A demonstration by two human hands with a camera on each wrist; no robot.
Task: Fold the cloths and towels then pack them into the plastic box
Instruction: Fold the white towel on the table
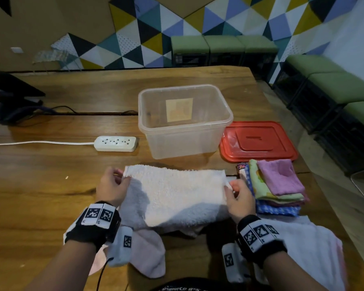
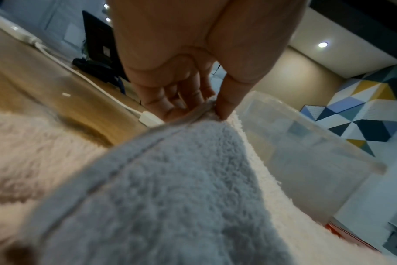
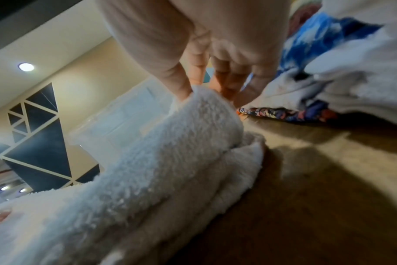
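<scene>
White towel (image 1: 174,192), corners in both grips

Looks like an office lounge or shared workroom: long wooden tabletop (image 1: 51,185) with power strip (image 1: 116,143), monitor stand (image 1: 11,97) at left, green cushioned benches (image 1: 223,44), wall of coloured triangular panels (image 1: 147,36), recessed ceiling lights (image 2: 322,44).

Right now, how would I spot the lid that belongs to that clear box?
Find the clear plastic box standing open on the wooden table. The flat red rectangular lid lies just to its right, behind the stack of coloured cloths; it is the only red, rigid thing there.
</scene>
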